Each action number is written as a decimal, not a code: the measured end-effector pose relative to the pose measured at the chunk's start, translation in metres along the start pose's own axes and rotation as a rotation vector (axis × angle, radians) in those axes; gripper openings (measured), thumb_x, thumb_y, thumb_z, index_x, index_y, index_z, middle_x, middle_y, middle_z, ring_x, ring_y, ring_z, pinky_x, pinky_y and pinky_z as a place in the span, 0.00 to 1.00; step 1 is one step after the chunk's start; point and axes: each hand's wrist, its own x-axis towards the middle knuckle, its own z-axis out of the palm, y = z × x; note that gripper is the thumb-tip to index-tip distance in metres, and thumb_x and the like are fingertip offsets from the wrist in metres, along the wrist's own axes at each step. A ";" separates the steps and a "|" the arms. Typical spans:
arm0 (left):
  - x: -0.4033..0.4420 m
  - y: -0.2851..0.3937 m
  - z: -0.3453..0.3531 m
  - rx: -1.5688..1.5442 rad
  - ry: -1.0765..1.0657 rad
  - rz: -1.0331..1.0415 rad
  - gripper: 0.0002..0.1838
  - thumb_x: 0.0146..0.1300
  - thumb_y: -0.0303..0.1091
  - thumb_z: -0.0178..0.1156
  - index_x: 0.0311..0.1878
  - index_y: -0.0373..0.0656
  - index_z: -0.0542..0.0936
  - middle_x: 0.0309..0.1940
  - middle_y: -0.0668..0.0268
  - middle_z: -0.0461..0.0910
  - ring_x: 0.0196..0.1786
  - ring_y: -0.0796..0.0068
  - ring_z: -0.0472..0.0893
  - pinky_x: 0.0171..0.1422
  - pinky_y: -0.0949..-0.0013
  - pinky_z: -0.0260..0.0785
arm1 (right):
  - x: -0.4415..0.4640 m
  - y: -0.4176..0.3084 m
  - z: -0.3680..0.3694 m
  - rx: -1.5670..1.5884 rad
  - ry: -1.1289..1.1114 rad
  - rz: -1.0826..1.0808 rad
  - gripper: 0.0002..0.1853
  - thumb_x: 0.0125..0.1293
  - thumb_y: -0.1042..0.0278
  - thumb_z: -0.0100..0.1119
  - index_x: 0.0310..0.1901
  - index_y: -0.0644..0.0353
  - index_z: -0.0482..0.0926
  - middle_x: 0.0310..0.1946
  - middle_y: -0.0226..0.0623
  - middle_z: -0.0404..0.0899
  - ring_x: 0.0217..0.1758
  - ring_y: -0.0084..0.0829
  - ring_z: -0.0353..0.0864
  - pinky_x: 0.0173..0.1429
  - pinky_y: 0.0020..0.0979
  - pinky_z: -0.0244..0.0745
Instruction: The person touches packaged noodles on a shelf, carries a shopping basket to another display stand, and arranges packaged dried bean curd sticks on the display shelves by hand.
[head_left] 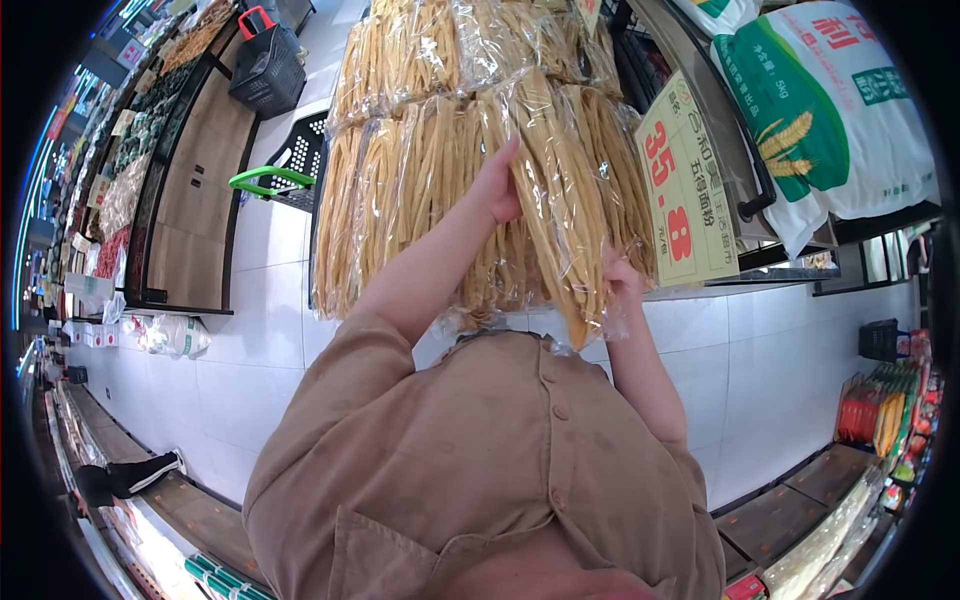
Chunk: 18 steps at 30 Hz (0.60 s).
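Note:
A long clear plastic bag of dried bean curd sticks is held at a slant over the stacked packs, its lower end close to my shirt. My left hand grips its left side, thumb up along the edge and the other fingers hidden beneath. At the lower right edge, my right hand is closed on the wrapping with bent fingers. Under and around it lie rows of similar bagged bean curd sticks, pale yellow and shiny.
A yellow price sign reading 35.8 stands right of the stack, near white-and-green flour sacks on a rack. To the left are a basket with a green handle, a dark basket with a red handle and a wooden display stand.

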 end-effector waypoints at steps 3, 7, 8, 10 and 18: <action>0.005 -0.002 -0.002 0.045 0.057 -0.052 0.22 0.67 0.36 0.60 0.59 0.31 0.75 0.52 0.51 0.82 0.52 0.55 0.83 0.60 0.52 0.78 | -0.005 0.010 -0.003 0.100 0.080 0.085 0.34 0.60 0.65 0.57 0.67 0.70 0.64 0.56 0.47 0.77 0.58 0.39 0.80 0.62 0.37 0.76; 0.002 0.011 0.008 0.256 0.388 0.081 0.23 0.66 0.39 0.60 0.57 0.32 0.75 0.49 0.50 0.82 0.51 0.54 0.84 0.58 0.48 0.78 | -0.008 0.028 -0.010 -0.327 0.155 0.232 0.32 0.64 0.65 0.62 0.66 0.69 0.65 0.58 0.44 0.78 0.56 0.35 0.82 0.60 0.39 0.78; 0.001 0.020 -0.002 0.213 0.341 0.089 0.23 0.66 0.39 0.60 0.57 0.31 0.75 0.49 0.50 0.82 0.51 0.54 0.84 0.58 0.48 0.79 | -0.012 0.034 -0.006 -0.368 0.172 0.217 0.31 0.64 0.67 0.62 0.66 0.68 0.65 0.57 0.42 0.78 0.55 0.34 0.82 0.59 0.38 0.79; 0.000 0.038 -0.020 0.130 0.246 0.105 0.23 0.66 0.37 0.61 0.58 0.31 0.75 0.48 0.50 0.82 0.51 0.54 0.84 0.57 0.49 0.80 | -0.014 0.038 0.020 -0.448 0.206 0.184 0.30 0.64 0.71 0.64 0.66 0.66 0.66 0.56 0.40 0.79 0.54 0.31 0.82 0.56 0.38 0.80; 0.031 0.030 -0.018 0.262 0.333 0.037 0.17 0.67 0.29 0.60 0.55 0.28 0.74 0.46 0.50 0.82 0.48 0.54 0.85 0.53 0.51 0.81 | -0.016 0.050 0.026 -0.119 0.414 0.087 0.20 0.69 0.68 0.59 0.60 0.62 0.70 0.51 0.36 0.81 0.51 0.31 0.83 0.51 0.36 0.82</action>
